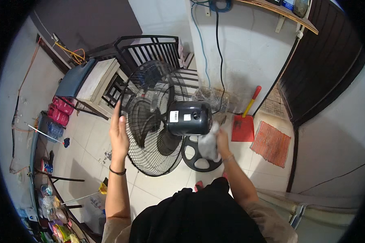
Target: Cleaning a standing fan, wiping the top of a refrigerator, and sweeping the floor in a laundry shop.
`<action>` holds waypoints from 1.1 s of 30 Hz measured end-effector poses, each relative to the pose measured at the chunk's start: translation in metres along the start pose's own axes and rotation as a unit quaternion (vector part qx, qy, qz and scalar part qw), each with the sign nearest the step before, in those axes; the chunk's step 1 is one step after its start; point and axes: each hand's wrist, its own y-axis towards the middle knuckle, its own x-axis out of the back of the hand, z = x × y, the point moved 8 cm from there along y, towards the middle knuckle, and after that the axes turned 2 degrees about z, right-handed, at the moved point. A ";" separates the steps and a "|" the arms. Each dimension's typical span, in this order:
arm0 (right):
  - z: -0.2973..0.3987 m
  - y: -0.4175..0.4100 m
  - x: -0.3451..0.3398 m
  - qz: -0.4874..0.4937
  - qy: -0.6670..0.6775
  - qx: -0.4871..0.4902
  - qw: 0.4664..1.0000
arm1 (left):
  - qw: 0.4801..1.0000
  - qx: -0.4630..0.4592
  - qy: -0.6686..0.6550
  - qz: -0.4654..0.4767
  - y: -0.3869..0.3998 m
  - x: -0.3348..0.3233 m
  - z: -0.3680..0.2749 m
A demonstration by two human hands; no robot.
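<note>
A large black floor fan stands before me, its wire guard (153,165) facing left and its dark blades (138,121) visible through the mesh. My left hand (119,133) holds the guard's left rim, fingers extended along it. In my right hand (223,142) is a pale grey cloth (208,145), bunched and blurred, at the rear end of the glossy motor housing (188,117). White stickers mark the housing's top. Below the cloth, the round black base (200,167) with cut-out openings rests on the tiled floor, partly covered.
A red dustpan (242,129) and an orange woven mat (271,144) lie to the right. Behind the fan is a black slatted bench (152,50). A white wooden table (95,80) stands at the left. The black cable (220,54) hangs along the wall.
</note>
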 end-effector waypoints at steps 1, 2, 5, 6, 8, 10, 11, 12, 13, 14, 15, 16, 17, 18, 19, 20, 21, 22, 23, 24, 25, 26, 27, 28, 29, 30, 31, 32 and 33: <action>0.045 0.022 0.002 0.036 0.075 0.063 0.995 | 1.000 0.015 -0.020 0.008 0.003 -0.002 -0.005; 0.068 0.040 0.004 0.064 -0.020 0.081 0.994 | 0.999 0.024 -0.041 -0.002 0.004 -0.002 -0.007; 0.080 0.063 0.021 0.158 -0.049 0.067 0.984 | 1.000 -0.003 0.004 -0.009 0.008 -0.006 -0.013; 0.083 0.053 0.021 0.191 0.070 -0.034 0.978 | 0.993 -0.001 0.100 -0.061 0.003 -0.001 -0.018; 0.120 0.022 0.053 0.184 0.131 -0.053 0.973 | 0.968 -0.035 0.198 -0.149 0.000 -0.007 -0.058; 0.144 0.004 0.100 0.158 0.195 -0.063 0.966 | 0.983 -0.072 0.071 -0.153 -0.001 -0.036 -0.106; 0.154 -0.003 0.122 0.150 0.228 -0.062 0.960 | 0.981 -0.098 -0.040 -0.160 -0.003 -0.051 -0.124; 0.165 -0.010 0.147 0.139 0.260 -0.056 0.954 | 0.980 -0.096 -0.137 -0.110 -0.003 -0.079 -0.135; 0.180 -0.017 0.176 0.113 0.257 -0.040 0.959 | 0.967 -0.096 -0.231 -0.058 -0.002 -0.108 -0.149; 0.192 -0.019 0.200 0.100 0.292 -0.022 0.951 | 0.954 -0.096 -0.285 0.012 0.001 -0.142 -0.163; 0.204 -0.025 0.232 0.077 0.324 0.000 0.943 | 0.948 -0.089 -0.295 0.078 0.000 -0.185 -0.170; 0.222 -0.033 0.262 0.057 0.326 0.036 0.943 | 0.940 -0.084 -0.296 0.148 -0.002 -0.223 -0.182; 0.234 -0.037 0.295 0.031 0.327 0.075 0.942 | 0.927 -0.084 -0.294 0.218 -0.004 -0.261 -0.196; 0.258 -0.043 0.314 -0.014 0.305 0.122 0.944 | 0.908 -0.098 -0.317 0.256 -0.006 -0.290 -0.211; 0.285 -0.055 0.329 -0.064 0.279 0.169 0.943 | 0.885 -0.112 -0.341 0.297 -0.010 -0.317 -0.227; 0.304 -0.065 0.345 -0.083 0.277 0.207 0.935 | 0.864 -0.113 -0.354 0.339 -0.013 -0.343 -0.245; 0.317 -0.077 0.362 -0.114 0.268 0.226 0.930 | 0.840 -0.110 -0.380 0.370 -0.019 -0.366 -0.261; 0.334 -0.089 0.376 -0.136 0.258 0.267 0.919 | 0.814 -0.131 -0.394 0.406 -0.024 -0.386 -0.276; 0.348 -0.103 0.387 -0.156 0.246 0.308 0.906 | 0.786 -0.153 -0.407 0.439 -0.029 -0.404 -0.290; 0.360 -0.117 0.397 -0.188 0.225 0.334 0.896 | 0.767 -0.171 -0.418 0.455 -0.031 -0.417 -0.304; 0.366 -0.129 0.405 -0.211 0.216 0.351 0.886 | 0.765 -0.175 -0.410 0.464 -0.030 -0.431 -0.314; 0.368 -0.140 0.412 -0.255 0.176 0.357 0.881 | 0.763 -0.179 -0.403 0.472 -0.028 -0.446 -0.323; 0.368 -0.153 0.417 -0.301 0.136 0.360 0.873 | 0.744 -0.198 -0.414 0.486 -0.028 -0.460 -0.334; 0.368 -0.163 0.422 -0.341 0.112 0.356 0.863 | 0.725 -0.191 -0.426 0.506 -0.026 -0.480 -0.342; 0.365 -0.174 0.425 -0.369 0.102 0.350 0.855 | 0.707 -0.180 -0.433 0.530 -0.027 -0.501 -0.349; 0.366 -0.187 0.419 -0.410 0.073 0.330 0.847 | 0.685 -0.173 -0.444 0.551 -0.028 -0.516 -0.356; 0.369 -0.195 0.417 -0.447 0.046 0.308 0.839 | 0.666 -0.188 -0.446 0.567 -0.026 -0.528 -0.367; 0.363 -0.203 0.421 -0.459 0.040 0.294 0.838 | 0.666 -0.168 -0.430 0.586 -0.025 -0.543 -0.376; 0.353 -0.211 0.422 -0.470 0.036 0.275 0.838 | 0.666 -0.144 -0.412 0.605 -0.027 -0.559 -0.380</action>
